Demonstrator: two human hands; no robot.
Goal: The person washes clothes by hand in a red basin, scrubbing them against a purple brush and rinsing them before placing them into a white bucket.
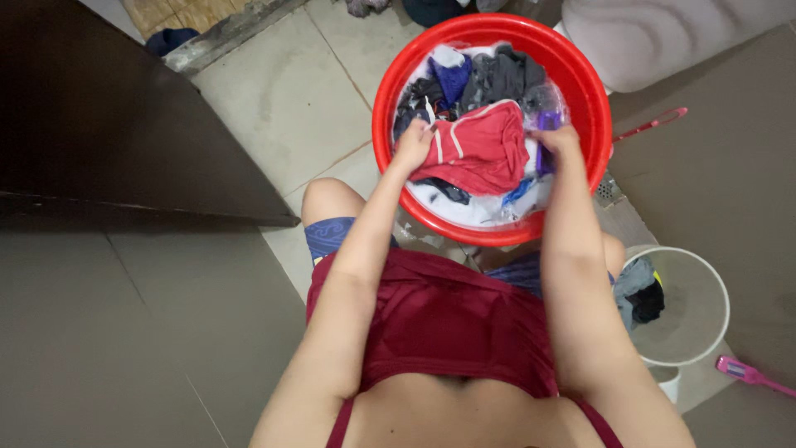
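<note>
A round red basin [390, 99] stands on the tiled floor in front of me, full of wet clothes in soapy water. A red garment with white trim [481, 149] lies on top. My left hand [412, 146] grips its left edge. My right hand [557, 141] is closed at the garment's right side around a purple object [544, 124], partly hidden. Dark blue and grey clothes [489, 76] sit at the far side of the basin.
A white bucket [705, 282] with dark clothes in it stands at my right. A pink brush [746, 373] lies by it, and a pink hanger [655, 124] lies right of the basin. A dark door [124, 108] is at the left.
</note>
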